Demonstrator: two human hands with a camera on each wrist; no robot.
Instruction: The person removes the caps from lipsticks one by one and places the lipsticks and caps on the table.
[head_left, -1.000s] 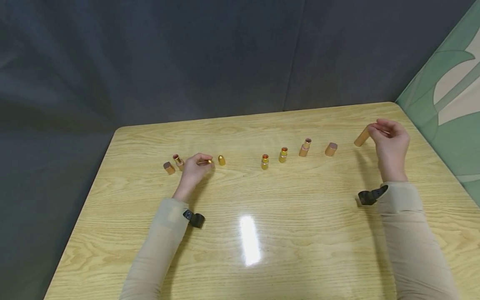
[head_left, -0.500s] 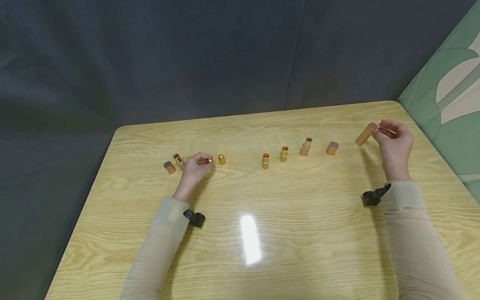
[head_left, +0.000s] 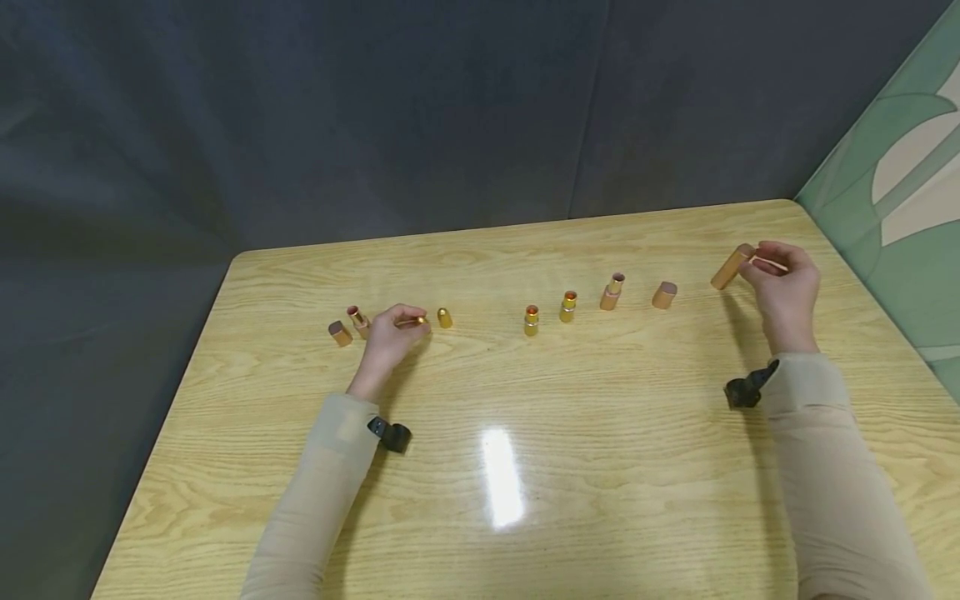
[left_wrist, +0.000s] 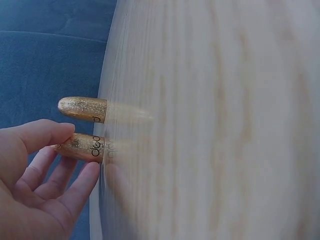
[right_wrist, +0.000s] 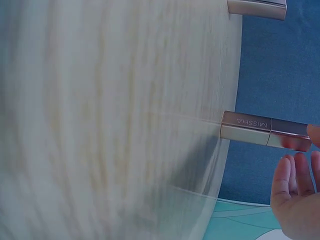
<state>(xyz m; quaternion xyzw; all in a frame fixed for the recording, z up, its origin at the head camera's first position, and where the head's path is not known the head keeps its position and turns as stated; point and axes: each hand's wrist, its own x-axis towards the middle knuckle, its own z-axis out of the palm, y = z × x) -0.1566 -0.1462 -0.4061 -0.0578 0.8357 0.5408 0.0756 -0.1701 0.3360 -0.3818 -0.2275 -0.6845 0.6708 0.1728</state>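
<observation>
My left hand [head_left: 390, 335] pinches a gold glitter lipstick cap [left_wrist: 82, 146] with thumb and fingertips; its rim is at the tabletop. Beside that stands a matching gold cap [head_left: 445, 317]. Around the top of an upright, closed rose-gold lipstick [right_wrist: 250, 129] my right hand [head_left: 786, 292] has its thumb and fingertips. They are close to or touching that top end without closing round it. The lettering on this lipstick reads MISSHA. To the left of the left hand are an uncapped rose-gold lipstick [head_left: 358, 322] and a rose-gold cap [head_left: 340, 334].
Two uncapped gold lipsticks [head_left: 531, 321] stand mid-table, followed by an uncapped rose-gold lipstick [head_left: 611, 293] and a rose-gold cap [head_left: 664, 295]. A dark curtain [head_left: 450, 117] hangs behind the wooden table [head_left: 600, 467]. Green patterned fabric [head_left: 915, 192] borders its right side.
My right hand has shifted slightly right, off the lipstick's top, then back a little toward it; the lipstick stays in place. The left hand keeps still with the gold cap.
</observation>
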